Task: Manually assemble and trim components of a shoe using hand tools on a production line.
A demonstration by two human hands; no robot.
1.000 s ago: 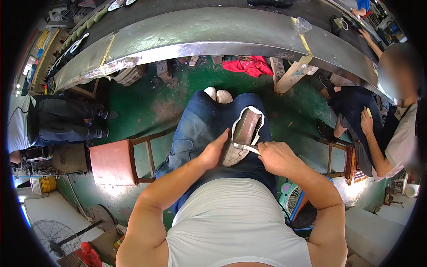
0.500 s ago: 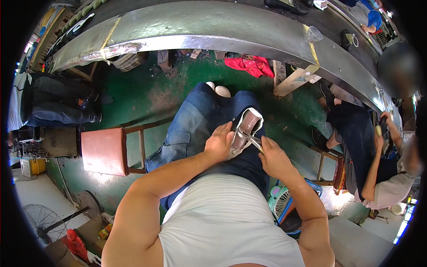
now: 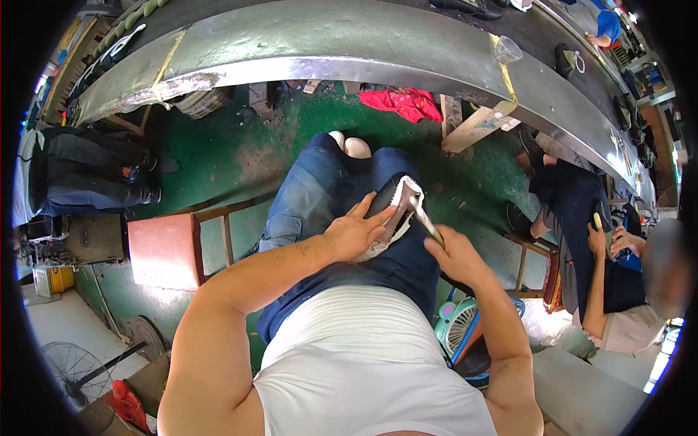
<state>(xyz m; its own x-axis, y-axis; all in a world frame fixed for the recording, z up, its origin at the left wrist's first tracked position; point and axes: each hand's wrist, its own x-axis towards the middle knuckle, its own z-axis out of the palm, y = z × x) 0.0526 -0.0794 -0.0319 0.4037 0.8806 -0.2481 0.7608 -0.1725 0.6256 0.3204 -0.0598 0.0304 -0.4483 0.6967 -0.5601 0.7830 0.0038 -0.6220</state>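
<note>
A shoe upper (image 3: 408,190) with a white, jagged edge lies bottom-up across my lap, dark on its outer side with a brown-grey underside. My left hand (image 3: 358,234) holds it from the left, with fingers laid over its side and edge. In my right hand (image 3: 456,254) is a hammer (image 3: 425,219), gripped by its handle. The metal head of the hammer is at the far end of the shoe, over the white edge; whether it touches cannot be made out.
A long metal-edged bench (image 3: 305,69) runs across the front, with a clear plastic cup (image 3: 507,49) on it. A padded stool (image 3: 166,251) stands left, a small green fan (image 3: 456,320) right. Red cloth (image 3: 403,105) lies under the bench. A co-worker (image 3: 582,218) sits at right.
The hammer head has gone from the middle of the shoe to its far end, and the handle is steeper. My left fingers reach further over the shoe. The view has shifted slightly.
</note>
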